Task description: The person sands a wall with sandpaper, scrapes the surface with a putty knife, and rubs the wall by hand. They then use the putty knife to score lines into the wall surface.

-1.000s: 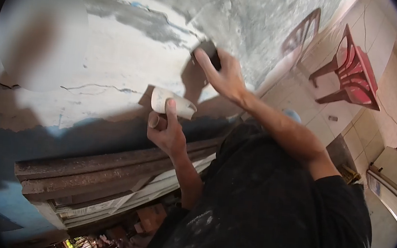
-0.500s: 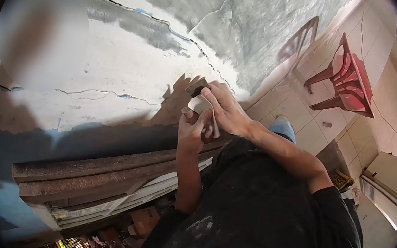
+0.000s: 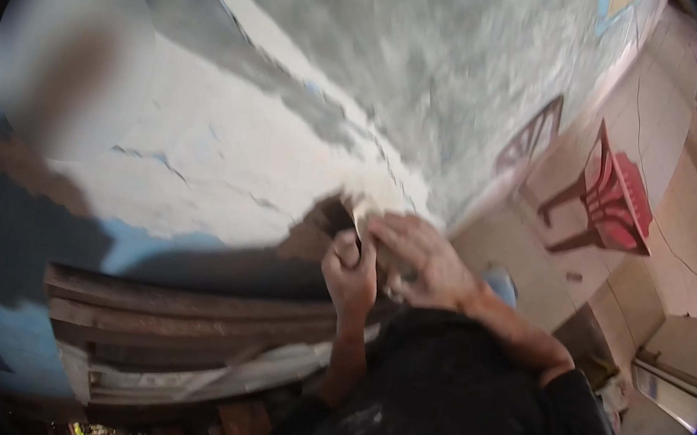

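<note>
My left hand (image 3: 351, 273) is closed in front of the wall around the lower part of a thin pale flat piece (image 3: 363, 212), its thumb pointing up. Blur hides exactly what the piece is. Beside it, my right hand (image 3: 428, 264) has its fingers stretched out side by side, the fingertips against the piece's right side. Nothing else can be made out in the right hand. A dark patch lies just left of the piece; I cannot tell whether it is shadow or an object. Behind the hands is a wall (image 3: 229, 145) with a white coat, grey areas and cracks.
A red plastic chair (image 3: 618, 199) stands on the tiled floor (image 3: 517, 307) to the right, its shadow falling on the wall. Below the hands at the left runs a brown ledge (image 3: 186, 307) above a framed opening. A dark cable (image 3: 662, 221) trails across the floor.
The view has shifted and blurred. The dark flat piece earlier gripped in my right hand no longer shows clearly. My right fingers have straightened and now lie against the pale piece.
</note>
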